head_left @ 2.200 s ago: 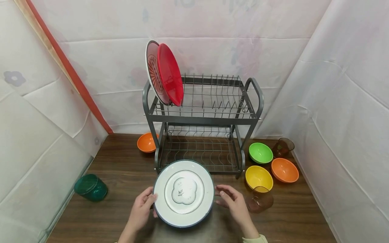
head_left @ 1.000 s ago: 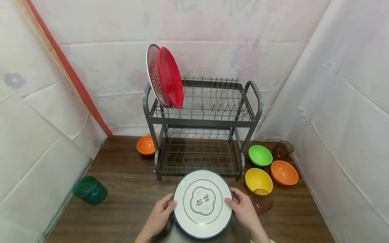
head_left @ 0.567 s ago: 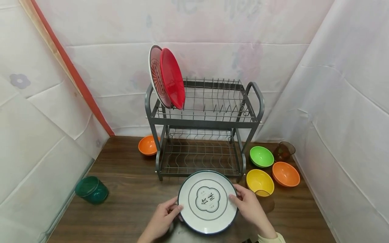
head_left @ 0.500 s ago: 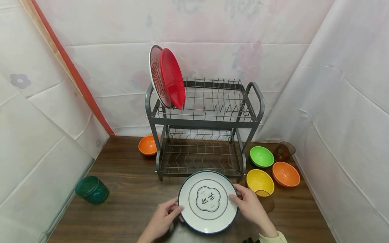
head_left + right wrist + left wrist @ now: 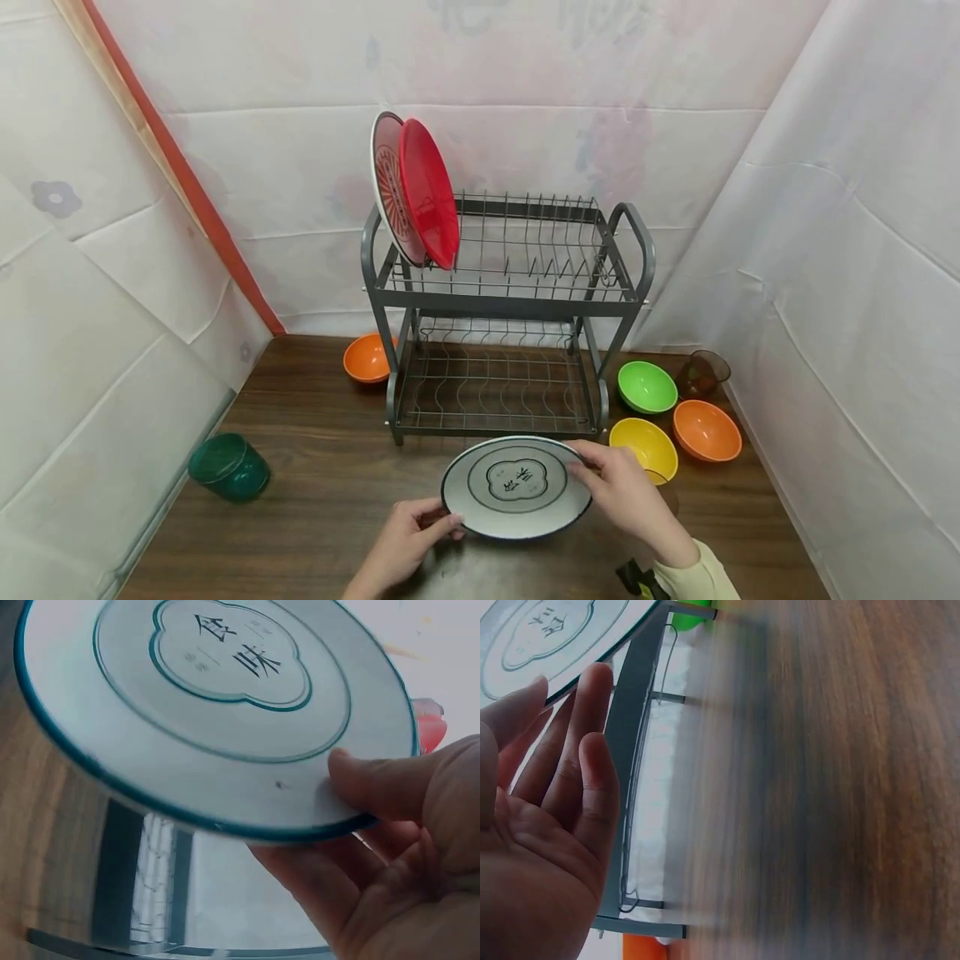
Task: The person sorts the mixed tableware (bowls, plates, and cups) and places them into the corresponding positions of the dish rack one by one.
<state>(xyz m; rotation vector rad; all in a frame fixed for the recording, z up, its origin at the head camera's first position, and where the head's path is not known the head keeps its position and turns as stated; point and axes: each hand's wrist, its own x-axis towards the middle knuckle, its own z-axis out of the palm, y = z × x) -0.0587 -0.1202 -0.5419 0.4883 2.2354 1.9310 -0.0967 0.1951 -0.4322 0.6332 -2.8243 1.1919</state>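
A white plate (image 5: 517, 517) with a dark rim and printed characters is held above the table in front of the rack, its face tilted up. My left hand (image 5: 408, 537) pinches its left edge, thumb on top and fingers beneath. On the opposite edge my right hand (image 5: 626, 496) grips with the thumb over the rim, as the right wrist view shows. Behind the plate stands a two-tier dish rack (image 5: 506, 304). A red plate (image 5: 429, 196) and a red-patterned white-rimmed plate (image 5: 389, 179) lean upright at the left of its upper tier.
Right of the rack are a green bowl (image 5: 647, 387), a yellow bowl (image 5: 637, 442), an orange bowl (image 5: 707, 430) and a brown glass (image 5: 702, 375). Another orange bowl (image 5: 366, 358) sits by the rack's left legs. A green glass (image 5: 229, 468) lies at the left.
The right hand, first beside the plate, has taken its right edge. The plate has shifted right, turned so its characters sit differently, and now tips flatter to the view.
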